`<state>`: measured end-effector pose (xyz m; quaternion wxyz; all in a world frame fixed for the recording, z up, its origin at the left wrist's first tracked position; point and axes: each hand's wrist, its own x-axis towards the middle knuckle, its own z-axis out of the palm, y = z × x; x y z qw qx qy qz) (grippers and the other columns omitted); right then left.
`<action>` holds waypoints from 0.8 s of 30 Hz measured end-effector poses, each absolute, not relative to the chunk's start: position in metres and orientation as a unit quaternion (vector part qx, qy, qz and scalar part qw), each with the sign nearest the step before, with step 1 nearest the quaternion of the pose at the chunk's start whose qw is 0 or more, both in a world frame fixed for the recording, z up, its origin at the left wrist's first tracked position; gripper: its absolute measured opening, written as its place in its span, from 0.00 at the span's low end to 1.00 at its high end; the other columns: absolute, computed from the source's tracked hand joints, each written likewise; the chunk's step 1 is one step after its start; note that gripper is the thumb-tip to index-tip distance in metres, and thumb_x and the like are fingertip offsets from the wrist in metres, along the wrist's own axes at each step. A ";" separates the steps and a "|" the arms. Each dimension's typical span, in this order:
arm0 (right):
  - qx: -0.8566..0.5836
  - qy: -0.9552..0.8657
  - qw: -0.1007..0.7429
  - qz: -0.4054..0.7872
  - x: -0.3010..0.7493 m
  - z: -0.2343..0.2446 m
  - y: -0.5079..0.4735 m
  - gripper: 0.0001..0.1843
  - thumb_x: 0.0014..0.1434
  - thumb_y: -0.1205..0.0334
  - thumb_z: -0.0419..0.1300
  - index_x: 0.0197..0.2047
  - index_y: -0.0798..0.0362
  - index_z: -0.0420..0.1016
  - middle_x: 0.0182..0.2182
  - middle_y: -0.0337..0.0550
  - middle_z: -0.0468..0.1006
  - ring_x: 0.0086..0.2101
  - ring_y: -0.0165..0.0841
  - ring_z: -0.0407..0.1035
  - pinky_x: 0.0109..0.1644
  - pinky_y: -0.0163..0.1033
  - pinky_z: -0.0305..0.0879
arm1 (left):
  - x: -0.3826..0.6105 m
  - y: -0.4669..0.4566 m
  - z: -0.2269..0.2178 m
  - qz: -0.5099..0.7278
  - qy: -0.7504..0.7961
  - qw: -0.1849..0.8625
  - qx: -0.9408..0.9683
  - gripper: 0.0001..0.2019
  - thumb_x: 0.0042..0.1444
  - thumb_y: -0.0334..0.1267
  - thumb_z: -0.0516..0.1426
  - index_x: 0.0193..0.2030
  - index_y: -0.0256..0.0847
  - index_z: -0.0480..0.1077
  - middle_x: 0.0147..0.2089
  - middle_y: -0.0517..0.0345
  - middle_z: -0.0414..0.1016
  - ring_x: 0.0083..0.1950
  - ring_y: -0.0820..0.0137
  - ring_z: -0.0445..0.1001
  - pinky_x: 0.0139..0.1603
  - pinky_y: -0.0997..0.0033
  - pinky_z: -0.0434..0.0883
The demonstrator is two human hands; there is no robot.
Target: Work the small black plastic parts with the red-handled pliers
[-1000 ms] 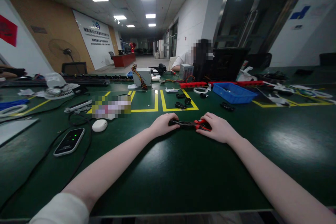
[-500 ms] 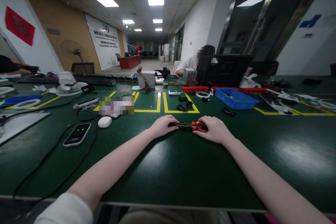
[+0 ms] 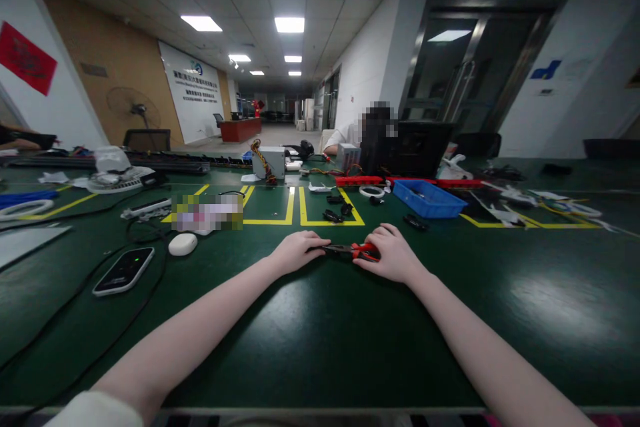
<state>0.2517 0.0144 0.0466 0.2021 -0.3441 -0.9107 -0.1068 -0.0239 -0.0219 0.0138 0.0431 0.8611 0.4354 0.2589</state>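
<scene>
Red-and-black pliers [image 3: 351,251] lie on the green table [image 3: 320,340] between my two hands. My left hand [image 3: 295,251] rests on the table with its fingers curled over the pliers' dark tip end. My right hand [image 3: 389,253] covers the red handle end, fingers closed on it. Both forearms stretch out from the near table edge.
A white mouse [image 3: 183,244] and a phone-like device [image 3: 123,270] with cables lie at the left. Small black parts [image 3: 336,215] sit in yellow-taped squares beyond my hands. A blue bin [image 3: 428,197] stands at the right. A person [image 3: 360,137] sits across the table behind a monitor.
My hands stay on the pliers. The camera has shifted, so the whole scene sits slightly lower and more to the left in the picture.
</scene>
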 end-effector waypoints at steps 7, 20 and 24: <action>-0.351 -0.902 0.208 -0.143 0.252 0.047 0.006 0.22 0.53 0.38 0.60 0.32 0.51 0.69 0.30 0.45 0.73 0.36 0.39 0.67 0.59 0.52 0.54 | -0.022 -0.022 0.015 0.250 0.436 0.044 0.864 0.15 0.65 0.42 0.54 0.57 0.46 0.71 0.48 0.54 0.73 0.48 0.65 0.74 0.51 0.66 0.70; -0.351 -0.901 0.218 -0.131 0.256 0.047 0.004 0.17 0.48 0.56 0.63 0.41 0.50 0.67 0.39 0.46 0.75 0.41 0.42 0.67 0.54 0.50 0.57 | -0.019 -0.025 0.020 0.225 0.420 0.014 0.879 0.14 0.67 0.42 0.51 0.55 0.46 0.72 0.46 0.53 0.72 0.46 0.65 0.72 0.48 0.66 0.69; -0.360 -0.901 0.210 -0.124 0.255 0.049 0.003 0.18 0.49 0.56 0.62 0.44 0.51 0.68 0.41 0.47 0.75 0.42 0.42 0.68 0.53 0.50 0.58 | -0.018 -0.025 0.022 0.229 0.420 0.017 0.878 0.14 0.67 0.42 0.51 0.54 0.45 0.72 0.46 0.53 0.72 0.47 0.65 0.72 0.49 0.66 0.69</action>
